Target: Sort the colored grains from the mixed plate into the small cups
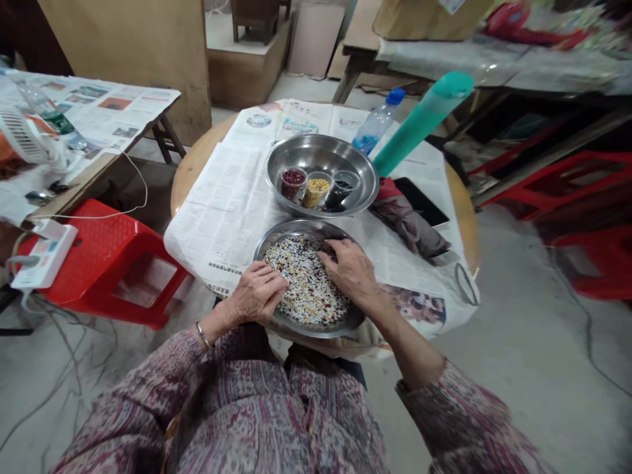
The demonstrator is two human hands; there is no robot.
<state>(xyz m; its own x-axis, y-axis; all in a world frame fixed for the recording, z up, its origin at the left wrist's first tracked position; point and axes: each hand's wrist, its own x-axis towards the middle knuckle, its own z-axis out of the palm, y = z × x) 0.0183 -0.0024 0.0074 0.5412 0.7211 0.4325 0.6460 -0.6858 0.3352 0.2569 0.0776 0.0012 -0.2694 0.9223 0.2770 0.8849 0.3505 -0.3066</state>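
Observation:
A steel basin (264, 235) near the table's front edge holds a mixed layer of small white, black, yellow and dark red grains or beads (311, 283). My left hand (259, 289) lies over the basin's left rim, fingers bent and pressed together; whatever they hold is hidden. Over the right part of the mix is my right hand (351, 270), its thumb and fingers curled close together at the grains. Anything between those fingertips is too small to make out. Behind stands a larger steel basin (320, 146) with clear cups of red (293, 184), yellow (316, 191) and black pieces (342, 189).
Newspaper (217, 217) covers the round table. A blue-capped bottle (376, 125), a tall green cylinder (424, 122), a dark cloth (412, 227) and a black phone-like slab (422, 203) are at the right. Left of the table, a red stool (113, 263) carries a power strip (44, 255).

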